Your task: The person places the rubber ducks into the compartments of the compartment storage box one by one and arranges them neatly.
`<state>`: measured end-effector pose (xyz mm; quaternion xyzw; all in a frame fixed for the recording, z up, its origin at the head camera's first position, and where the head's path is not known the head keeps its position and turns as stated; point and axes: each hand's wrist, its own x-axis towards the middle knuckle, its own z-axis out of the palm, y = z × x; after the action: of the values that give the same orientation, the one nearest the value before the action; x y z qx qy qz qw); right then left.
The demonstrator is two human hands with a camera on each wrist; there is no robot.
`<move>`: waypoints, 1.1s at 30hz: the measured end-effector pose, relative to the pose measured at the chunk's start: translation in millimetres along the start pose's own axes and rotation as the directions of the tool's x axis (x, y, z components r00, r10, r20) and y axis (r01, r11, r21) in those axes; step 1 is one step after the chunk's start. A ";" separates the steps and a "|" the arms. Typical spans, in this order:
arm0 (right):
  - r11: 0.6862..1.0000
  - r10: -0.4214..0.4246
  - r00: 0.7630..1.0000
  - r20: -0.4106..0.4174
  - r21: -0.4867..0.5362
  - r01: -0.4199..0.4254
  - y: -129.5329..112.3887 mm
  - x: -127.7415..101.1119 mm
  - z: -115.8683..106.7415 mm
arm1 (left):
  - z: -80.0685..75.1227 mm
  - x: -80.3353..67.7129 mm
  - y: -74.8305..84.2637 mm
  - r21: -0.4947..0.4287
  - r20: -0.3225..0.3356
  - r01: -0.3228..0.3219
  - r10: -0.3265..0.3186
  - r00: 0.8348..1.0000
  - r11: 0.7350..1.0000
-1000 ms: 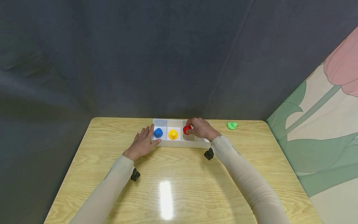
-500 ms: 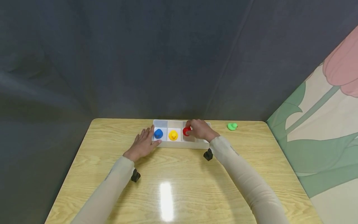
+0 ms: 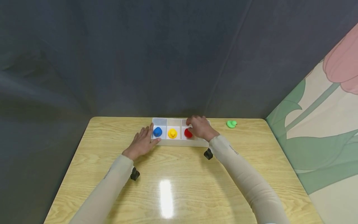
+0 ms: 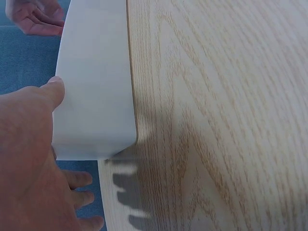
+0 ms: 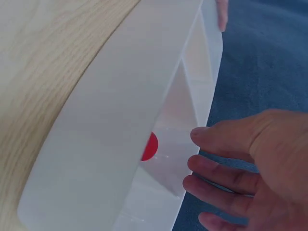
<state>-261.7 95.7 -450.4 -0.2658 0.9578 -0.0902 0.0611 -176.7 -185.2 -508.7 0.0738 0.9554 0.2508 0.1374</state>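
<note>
A long white divided box [image 3: 179,142] stands near the table's far edge. My left hand [image 3: 140,144] steadies its left end, fingers straight along the end wall; in the left wrist view the thumb [image 4: 56,91] lies on the front rim. Over the right part of the box is my right hand [image 3: 200,127], thumb and fingers spread apart with nothing between them. Just under it a red rounded toy [image 3: 188,133] sits in the third compartment, mostly hidden by the front wall in the right wrist view. A blue toy duck [image 3: 158,132] and a yellow toy duck [image 3: 172,133] occupy the first two compartments.
Right of the box, a green toy duck [image 3: 231,124] lies on the wooden table [image 3: 156,177] near its far edge. A dark curtain [image 3: 156,62] hangs behind the table, and a flower-patterned cloth [image 3: 327,124] is at the right.
My right thumb and fingers have parted from the red toy, which now rests in the third compartment, slightly further right. The left hand has stayed at the box's left end.
</note>
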 end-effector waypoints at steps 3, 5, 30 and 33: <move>0.999 -0.010 1.000 -0.013 -0.049 0.009 -0.3 -0.1 3.0 | -0.4 -0.3 0.4 -0.006 -0.001 0.000 0.000 1.000 1.000; 0.996 -0.016 1.000 -0.015 -0.086 0.014 -0.9 0.1 5.8 | -0.3 -0.6 0.3 -0.013 -0.002 -0.001 0.001 1.000 1.000; 0.956 -0.059 0.998 -0.003 -0.289 0.055 0.7 2.2 29.6 | -1.5 -1.0 2.1 -0.007 0.003 0.008 -0.008 1.000 1.000; 0.959 -0.060 0.998 0.000 -0.277 0.057 0.5 2.6 29.6 | -1.2 -0.6 1.6 -0.001 0.001 0.007 -0.007 1.000 1.000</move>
<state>-259.3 90.6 -479.6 -0.2996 0.9530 0.0418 0.0168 -176.4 -184.4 -506.8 0.0705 0.9555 0.2506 0.1390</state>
